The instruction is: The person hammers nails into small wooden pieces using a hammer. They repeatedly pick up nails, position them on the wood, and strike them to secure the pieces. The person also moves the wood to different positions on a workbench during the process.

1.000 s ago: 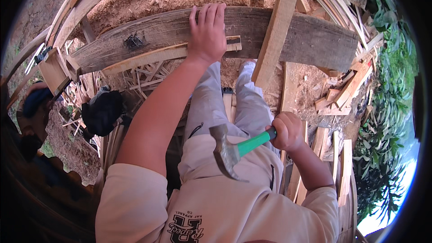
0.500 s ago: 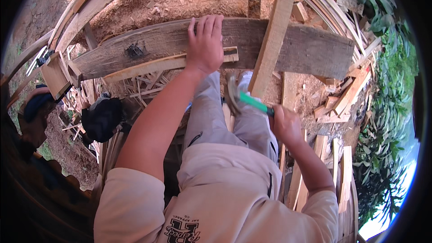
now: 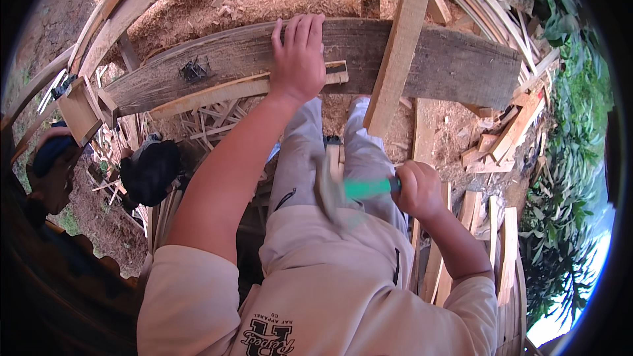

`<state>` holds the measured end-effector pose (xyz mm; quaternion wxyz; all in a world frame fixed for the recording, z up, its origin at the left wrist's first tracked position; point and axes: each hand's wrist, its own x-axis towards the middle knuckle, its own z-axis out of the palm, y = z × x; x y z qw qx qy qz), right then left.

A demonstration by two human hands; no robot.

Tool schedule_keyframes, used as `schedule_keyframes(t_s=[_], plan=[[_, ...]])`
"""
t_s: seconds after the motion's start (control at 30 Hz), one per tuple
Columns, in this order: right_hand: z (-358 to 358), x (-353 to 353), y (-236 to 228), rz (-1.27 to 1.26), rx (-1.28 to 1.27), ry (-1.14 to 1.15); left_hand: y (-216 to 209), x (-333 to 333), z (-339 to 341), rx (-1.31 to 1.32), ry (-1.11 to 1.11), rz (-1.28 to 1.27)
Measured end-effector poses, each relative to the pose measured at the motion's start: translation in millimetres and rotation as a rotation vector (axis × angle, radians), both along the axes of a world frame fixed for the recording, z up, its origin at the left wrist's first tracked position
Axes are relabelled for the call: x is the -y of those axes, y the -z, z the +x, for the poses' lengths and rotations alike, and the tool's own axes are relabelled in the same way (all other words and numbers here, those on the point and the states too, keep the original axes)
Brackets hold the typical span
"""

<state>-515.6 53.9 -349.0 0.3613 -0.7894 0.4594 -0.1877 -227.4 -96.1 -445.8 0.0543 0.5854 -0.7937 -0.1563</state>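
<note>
A weathered grey-brown plank [image 3: 217, 59] spans the space above my legs. Across its face lies my left hand [image 3: 298, 59], fingers close together and hooked over the far edge, the heel of the palm by a narrow pale wooden strip [image 3: 217, 92] along the near edge. In my right hand [image 3: 419, 189] is a hammer [image 3: 366, 188], gripped by its green-and-black handle. The hammer's head, blurred by motion, hangs over my lap, apart from the plank. A small heap of dark nails [image 3: 193, 70] rests on the plank, left of my left hand.
An upright pale board [image 3: 401, 46] crosses the plank on the right. Curved timbers [image 3: 138, 13] arch at the far left. Offcuts [image 3: 508, 135] and boards [image 3: 469, 224] lie to the right, beside green plants [image 3: 567, 158]. A person in dark clothing [image 3: 151, 173] is low at the left.
My right hand has drawn the hammer back toward my body, its head swinging down and left over my lap. My left hand stays on the plank, which sits slightly higher in view.
</note>
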Motion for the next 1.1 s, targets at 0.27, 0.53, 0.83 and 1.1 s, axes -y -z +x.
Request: schedule_keyframes(t_s=[0.27,0.53,0.83,1.1], plan=[[2.0,-12.2,-23.4,0.130,-0.005,0.026,0.3,-4.0,1.2,0.023,0.014,0.009],[0.1,-11.4,2.8,0.033,-0.026,0.099,4.9,5.8,2.4,0.005,0.002,-0.016],[-9.8,-33.4,1.9,0.148,-0.199,0.306,4.6,0.3,1.6,0.003,0.020,-0.025],[-4.0,-106.1,-58.9,0.497,-0.252,0.791,9.2,-6.0,12.6,-0.165,0.049,-0.104]])
